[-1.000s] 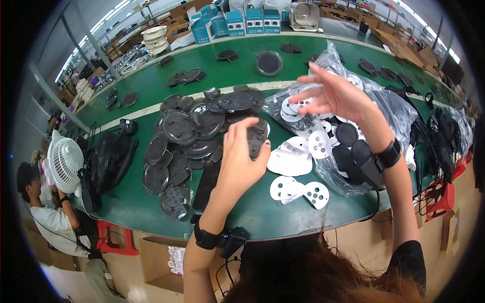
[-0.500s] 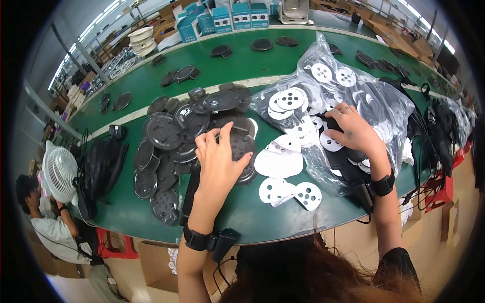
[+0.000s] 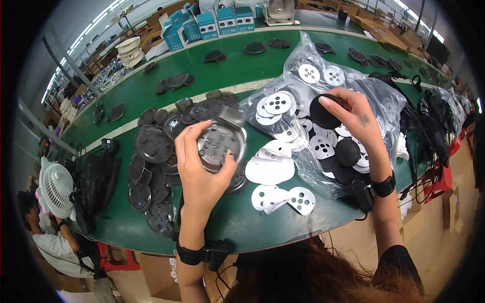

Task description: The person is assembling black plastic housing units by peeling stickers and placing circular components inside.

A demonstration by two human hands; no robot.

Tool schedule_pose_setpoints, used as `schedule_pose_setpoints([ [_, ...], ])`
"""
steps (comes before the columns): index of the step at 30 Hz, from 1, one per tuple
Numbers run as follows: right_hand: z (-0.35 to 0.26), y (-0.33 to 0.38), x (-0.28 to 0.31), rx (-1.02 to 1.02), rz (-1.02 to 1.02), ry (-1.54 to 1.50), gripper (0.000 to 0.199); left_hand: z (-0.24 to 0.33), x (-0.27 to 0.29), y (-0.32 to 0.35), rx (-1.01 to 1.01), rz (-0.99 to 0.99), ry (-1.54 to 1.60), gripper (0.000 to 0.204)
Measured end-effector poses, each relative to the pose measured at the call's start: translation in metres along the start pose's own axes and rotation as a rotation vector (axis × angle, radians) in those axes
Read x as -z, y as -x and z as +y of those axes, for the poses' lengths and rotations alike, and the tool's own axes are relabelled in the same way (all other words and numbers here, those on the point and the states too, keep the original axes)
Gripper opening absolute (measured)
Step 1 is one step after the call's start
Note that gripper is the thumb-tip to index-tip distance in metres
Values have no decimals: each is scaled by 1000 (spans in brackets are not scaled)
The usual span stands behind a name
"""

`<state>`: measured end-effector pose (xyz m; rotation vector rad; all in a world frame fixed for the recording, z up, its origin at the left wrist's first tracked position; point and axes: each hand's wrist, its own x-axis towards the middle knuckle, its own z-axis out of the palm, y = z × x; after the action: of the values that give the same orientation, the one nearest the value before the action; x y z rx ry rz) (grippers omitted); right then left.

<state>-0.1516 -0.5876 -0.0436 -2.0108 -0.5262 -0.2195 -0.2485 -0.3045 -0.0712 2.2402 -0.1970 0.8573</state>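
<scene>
1. Across green worktable [image 3: 237, 227], see dark cases [image 3: 154, 145] piled left, clear bag [image 3: 303, 49] with white plates [image 3: 278, 103] right.
2. With left hand [image 3: 201, 177], grips translucent round case [image 3: 217, 144] between thumb and fingers, just beyond palm.
3. With right hand [image 3: 361, 117], pinches black disc [image 3: 323, 115] under thumb, left of palm, over bag.

The round, see-through grey housing [image 3: 217, 144] is hard, smooth plastic with a glossy face, and the heaped dark round housings [image 3: 153, 145] share that shine. The black round pad [image 3: 323, 112] looks matt and soft, perhaps foam. The flat white rounded pieces [image 3: 273, 171] are smooth and low in sheen; whether card or plastic cannot be told. The clear crinkled bag [image 3: 366, 87] is thin, glossy plastic film. The green worktop [image 3: 242, 227] is smooth with a dull sheen, the brown open box [image 3: 157, 272] matt cardboard.
</scene>
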Motion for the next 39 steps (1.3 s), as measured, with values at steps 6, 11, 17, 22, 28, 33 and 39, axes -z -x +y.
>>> schedule_pose_setpoints([
  [6,-42,18,-21,-160,-117,-463,22,19,-5,6,482,-305,1069,60],
  [11,-31,26,-37,192,-199,-484,19,11,-16,13,634,-476,1074,51],
  [17,-29,30,-46,514,-146,-203,30,18,-16,14,632,-525,1212,55],
  [22,-37,33,-45,469,-186,-98,32,21,-10,16,424,-672,1142,54],
  [28,-39,35,-48,598,-194,-7,36,32,-9,20,438,-639,1010,47],
  [33,-49,37,-43,604,-264,121,23,31,-15,23,320,-552,798,32],
  [39,-39,37,-50,669,-172,174,15,34,-19,22,216,-506,690,30],
])
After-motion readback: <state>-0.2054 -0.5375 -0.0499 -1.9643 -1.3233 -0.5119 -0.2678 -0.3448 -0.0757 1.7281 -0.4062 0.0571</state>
